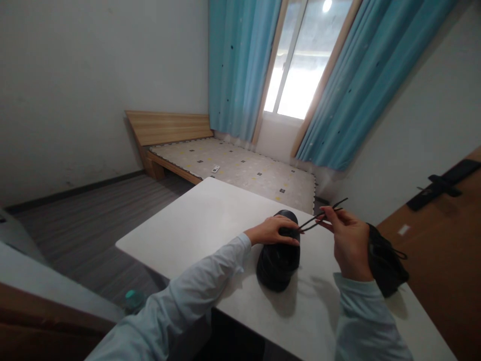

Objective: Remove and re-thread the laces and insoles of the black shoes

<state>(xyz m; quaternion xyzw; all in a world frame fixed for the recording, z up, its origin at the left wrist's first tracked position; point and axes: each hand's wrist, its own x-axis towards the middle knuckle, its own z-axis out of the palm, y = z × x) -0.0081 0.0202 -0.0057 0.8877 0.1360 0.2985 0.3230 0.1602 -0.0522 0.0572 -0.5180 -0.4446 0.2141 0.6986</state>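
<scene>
A black shoe (278,265) stands on the white table (195,215), its toe toward the far edge. Across its upper lies my left hand (274,230), fingers wrapped over the front part. Two ends of a dark shoelace (309,224) run up from the shoe to the right. My right hand (345,235) pinches them above the table, and the tips stick out past the fingers. Behind my right wrist sits a second black shoe (387,263), partly hidden, with a loop of lace standing out from it.
Beyond the table is a bed (240,160) with a patterned mattress and a small white object (215,169) on it. A wooden door (432,230) with a black handle is at the right. A bottle with a teal cap (133,299) stands below the table at left.
</scene>
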